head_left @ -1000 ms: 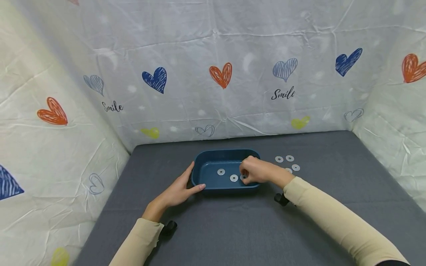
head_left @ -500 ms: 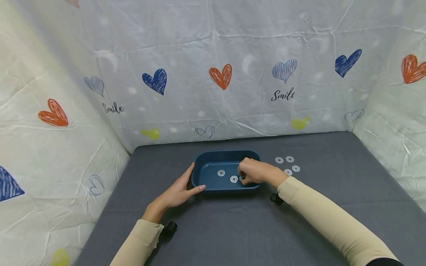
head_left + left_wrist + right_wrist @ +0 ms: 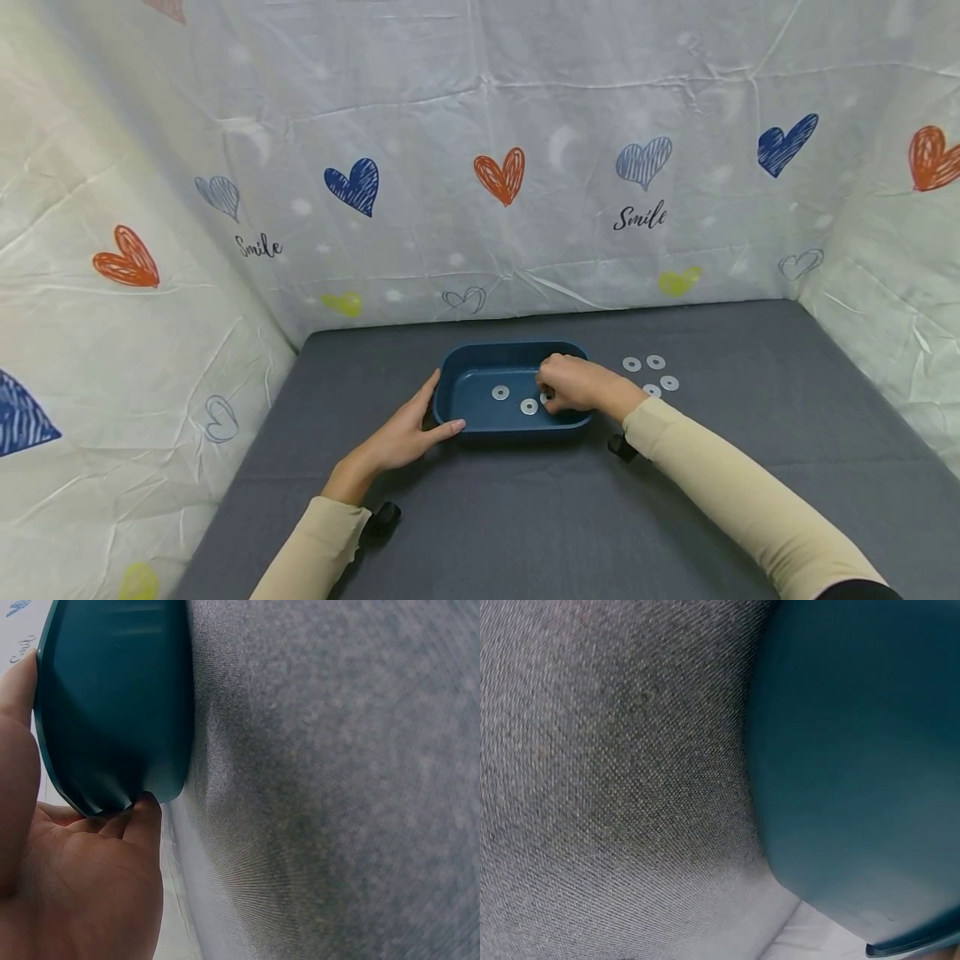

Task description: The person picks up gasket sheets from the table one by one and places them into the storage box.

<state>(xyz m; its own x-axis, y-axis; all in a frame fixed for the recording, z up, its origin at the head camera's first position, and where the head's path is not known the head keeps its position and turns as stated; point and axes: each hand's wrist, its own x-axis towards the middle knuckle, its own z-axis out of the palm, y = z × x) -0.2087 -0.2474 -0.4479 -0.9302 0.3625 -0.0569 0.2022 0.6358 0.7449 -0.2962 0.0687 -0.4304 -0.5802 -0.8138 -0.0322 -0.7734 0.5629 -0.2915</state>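
A blue rectangular tray (image 3: 480, 417) with rounded corners stands on the grey cloth. My left hand (image 3: 402, 431) holds its left end, thumb on the front rim and fingers along the side; the left wrist view shows this hand (image 3: 97, 874) against the tray wall (image 3: 112, 697). Inside lie two flat metal washers, one left of the middle (image 3: 500, 392) and one nearer the front (image 3: 529, 407). My right hand (image 3: 576, 385) reaches over the right end with curled fingers, pinching a third washer (image 3: 546, 399) low in the tray, partly hidden by the fingers.
Several more washers (image 3: 656, 362) lie on the table (image 3: 510, 525) to the right of the tray, close to my right forearm. A white curtain (image 3: 420, 217) printed with hearts hangs behind the table and on both sides.
My right hand has shifted slightly left inside the tray, with the washer at its fingertips moving a little too. The left hand and tray stay in place.
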